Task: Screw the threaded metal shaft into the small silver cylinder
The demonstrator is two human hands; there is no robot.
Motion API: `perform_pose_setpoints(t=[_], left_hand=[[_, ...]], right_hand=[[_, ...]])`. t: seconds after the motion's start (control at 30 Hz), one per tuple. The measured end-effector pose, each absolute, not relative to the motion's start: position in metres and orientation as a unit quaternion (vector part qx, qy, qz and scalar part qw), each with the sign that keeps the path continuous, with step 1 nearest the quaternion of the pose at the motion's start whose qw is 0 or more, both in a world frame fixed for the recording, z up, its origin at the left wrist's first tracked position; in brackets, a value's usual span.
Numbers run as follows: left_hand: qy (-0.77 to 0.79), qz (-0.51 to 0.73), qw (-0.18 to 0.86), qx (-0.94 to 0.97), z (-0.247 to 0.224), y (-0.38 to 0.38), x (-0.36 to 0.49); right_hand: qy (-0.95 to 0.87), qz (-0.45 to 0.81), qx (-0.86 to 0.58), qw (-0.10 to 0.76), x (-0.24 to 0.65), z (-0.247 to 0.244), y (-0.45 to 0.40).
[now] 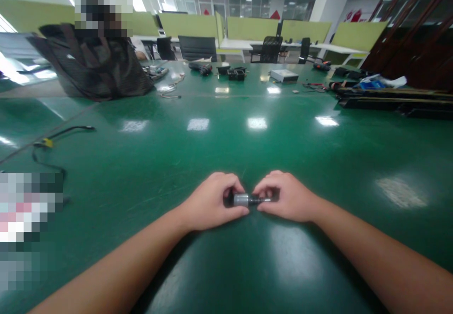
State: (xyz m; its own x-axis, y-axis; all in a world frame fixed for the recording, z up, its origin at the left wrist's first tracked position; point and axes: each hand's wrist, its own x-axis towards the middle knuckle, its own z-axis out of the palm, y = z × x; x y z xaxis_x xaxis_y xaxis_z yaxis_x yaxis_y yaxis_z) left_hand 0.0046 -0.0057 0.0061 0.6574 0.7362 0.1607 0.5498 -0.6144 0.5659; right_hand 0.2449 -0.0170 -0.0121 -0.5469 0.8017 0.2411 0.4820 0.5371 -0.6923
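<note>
A small cylinder with a silver-grey body, dark ends and a thin shaft [241, 200] lies sideways just above or on the green table; its exact kind I cannot make out. My left hand [212, 200] is closed round the thick end, thumb in front and fingers behind. At the thinner black end, my right hand [288, 198] has its fingers curled and its thumb close to the shaft, which points right into that hand. Parts of both ends are hidden by the fingers.
The green table [226, 153] stretches far ahead. A large dark bag [102, 63] stands back left, with a black cable [72, 129] nearer. A white box [283, 75] and several tools lie at the far side. Long black bars [396, 101] are stacked at right.
</note>
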Motion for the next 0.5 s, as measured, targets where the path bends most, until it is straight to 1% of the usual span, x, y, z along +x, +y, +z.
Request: perform_pose_setpoints(t=[0.33,0.5], left_hand=[[0.349,0.189,0.235,0.887,0.0102,-0.0060,0.0061],[0.361,0.178,0.224,0.888,0.0089,-0.0062,0.0075]], right_hand=[[-0.861,0.252,-0.347,0.274,0.2445,-0.0152,-0.0161],[-0.854,0.254,-0.360,0.275,0.2411,-0.0158,-0.0189]])
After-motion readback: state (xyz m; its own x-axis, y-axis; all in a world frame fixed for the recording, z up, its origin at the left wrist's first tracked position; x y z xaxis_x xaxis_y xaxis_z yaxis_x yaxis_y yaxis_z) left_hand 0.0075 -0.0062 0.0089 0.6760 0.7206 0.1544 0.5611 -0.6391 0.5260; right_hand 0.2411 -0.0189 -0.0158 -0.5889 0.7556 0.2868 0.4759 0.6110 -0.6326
